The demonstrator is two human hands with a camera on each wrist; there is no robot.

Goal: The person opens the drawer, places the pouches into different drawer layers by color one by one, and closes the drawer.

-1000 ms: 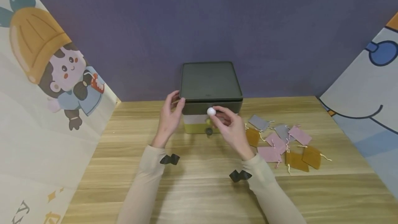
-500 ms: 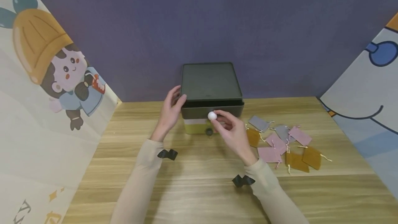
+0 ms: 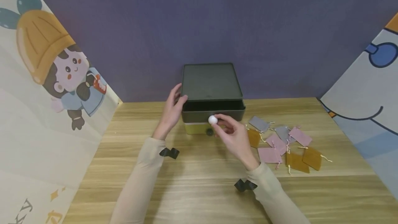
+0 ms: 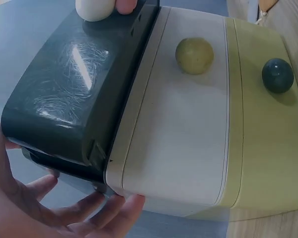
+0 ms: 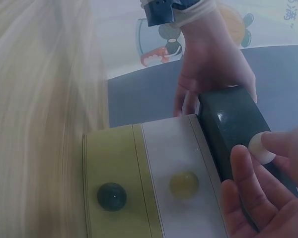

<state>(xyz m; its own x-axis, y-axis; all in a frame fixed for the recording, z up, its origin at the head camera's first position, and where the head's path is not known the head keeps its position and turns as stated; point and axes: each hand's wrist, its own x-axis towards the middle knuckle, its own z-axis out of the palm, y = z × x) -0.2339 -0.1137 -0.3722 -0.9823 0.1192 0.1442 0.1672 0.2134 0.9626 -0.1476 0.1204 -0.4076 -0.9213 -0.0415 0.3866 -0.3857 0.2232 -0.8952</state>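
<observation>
A small drawer cabinet with a dark green top stands against the back wall. Its dark top drawer is pulled partway out, leaving a gap behind the front. My right hand pinches the drawer's round white knob between thumb and fingers. At the cabinet's left side, my left hand rests its spread fingers along the wall, the thumb up at the top front corner. Below, the white middle drawer has a yellow knob, and the yellow-green bottom drawer has a dark green knob.
Several small drawstring pouches lie on the wooden table right of the cabinet, among them a grey pouch, a pink pouch and a mustard pouch. A dark blue wall rises behind, with cartoon-printed panels at both sides.
The top drawer has slid out toward me, its gap widening, with my right hand drawing back on the white knob. My left hand stays at the cabinet's side, shifted up slightly.
</observation>
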